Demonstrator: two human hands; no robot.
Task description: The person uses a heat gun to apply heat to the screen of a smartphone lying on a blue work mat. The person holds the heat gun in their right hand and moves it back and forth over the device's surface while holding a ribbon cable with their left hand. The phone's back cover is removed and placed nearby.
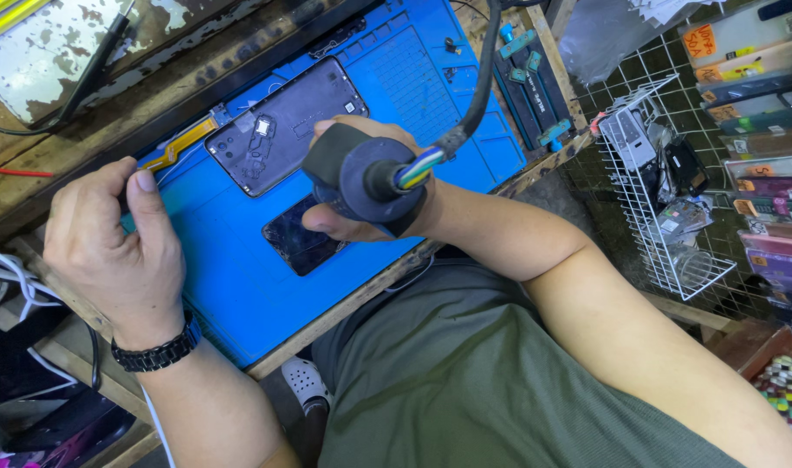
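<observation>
A worn wooden worktop (32, 186) with scratched, dark edges carries a blue mat (231, 286). Right of the right hand (361, 186), a white wire rack (652, 217) hangs on a wire grid (647, 74) with small parts and packets. Beyond the left hand (110, 251) stands a white box with peeling paint (58, 48). The light is even and bright.

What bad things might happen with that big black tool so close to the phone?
1. The right hand grips the tool right above the open phone; a slip might knock its bare parts.
2. The thick cable hangs across the blue mat and might snag.
3. The dark screen lies close under the hand and might get pressed.
</observation>
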